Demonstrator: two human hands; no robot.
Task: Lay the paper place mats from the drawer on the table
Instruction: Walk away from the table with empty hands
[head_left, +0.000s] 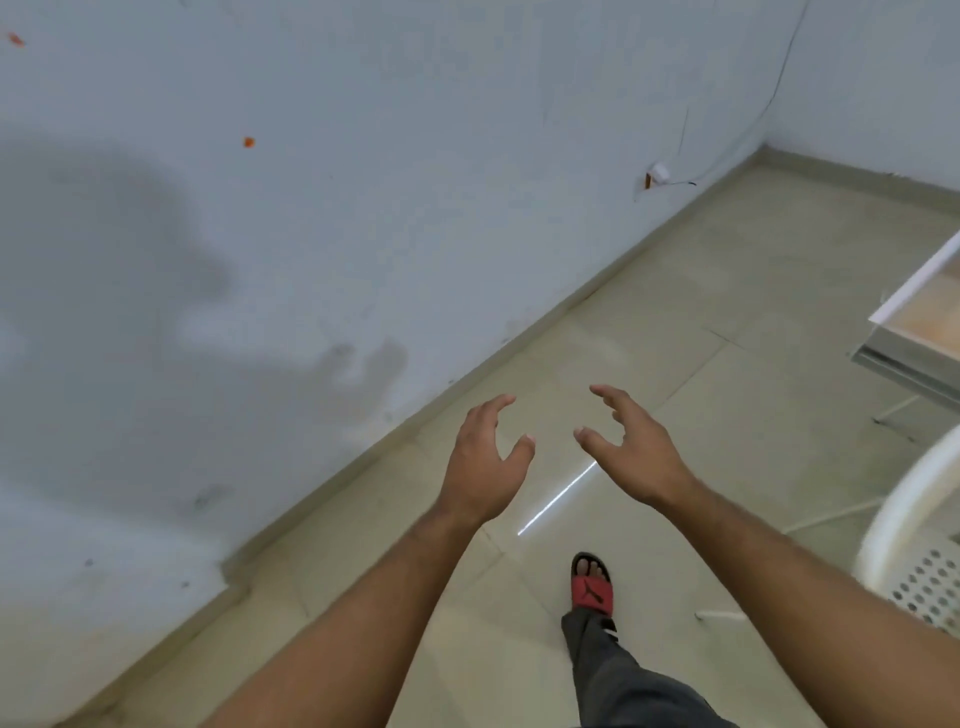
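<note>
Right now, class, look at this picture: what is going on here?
A person stands on a tiled floor by a wall, left hand and right hand held out in front, fingers loosely curled, holding nothing. No place mats or drawer show. A table corner sits at the far right, a white chair beside it.

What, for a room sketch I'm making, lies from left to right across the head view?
orange wall spot → left hand → right hand → white plastic chair. The sandalled foot and the table overlap these sideways, so they are left out.
</note>
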